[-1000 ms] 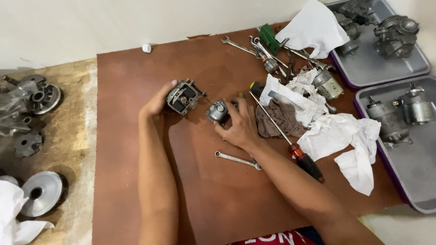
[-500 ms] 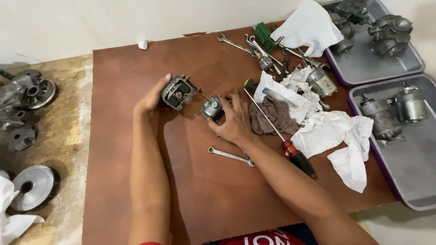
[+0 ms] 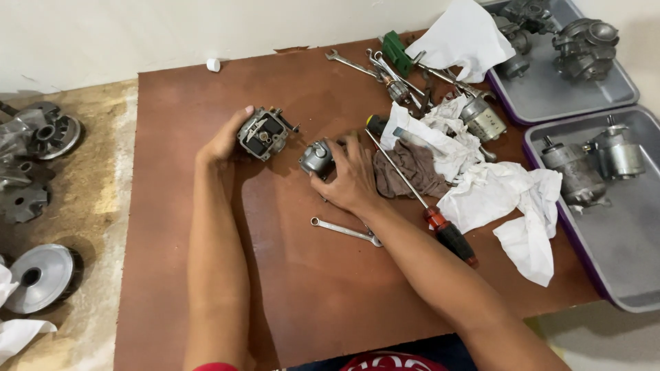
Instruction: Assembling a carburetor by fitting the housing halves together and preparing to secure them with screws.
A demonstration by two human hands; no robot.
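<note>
Near the centre of the brown surface (image 3: 206, 110), the left hand (image 3: 223, 141) has its grip closed around the side of a carburetor body (image 3: 263, 132). Just to its right, the right hand (image 3: 352, 180) rests fingers wrapped on a small grey float bowl (image 3: 316, 159). A wrench (image 3: 346, 232) lies below, rags (image 3: 481, 185) to the right.

A wide bare stretch of the brown board (image 3: 289, 288) is left open between and below the two forearms. Passage to the right is blocked by crumpled white rags (image 3: 495, 189), a brown cloth (image 3: 409, 168) and a red-handled screwdriver (image 3: 440, 223). A small wrench (image 3: 344, 231) lies just below the right hand (image 3: 350, 180). The far edge is crowded with what appear to be wrenches (image 3: 385, 69).
</note>
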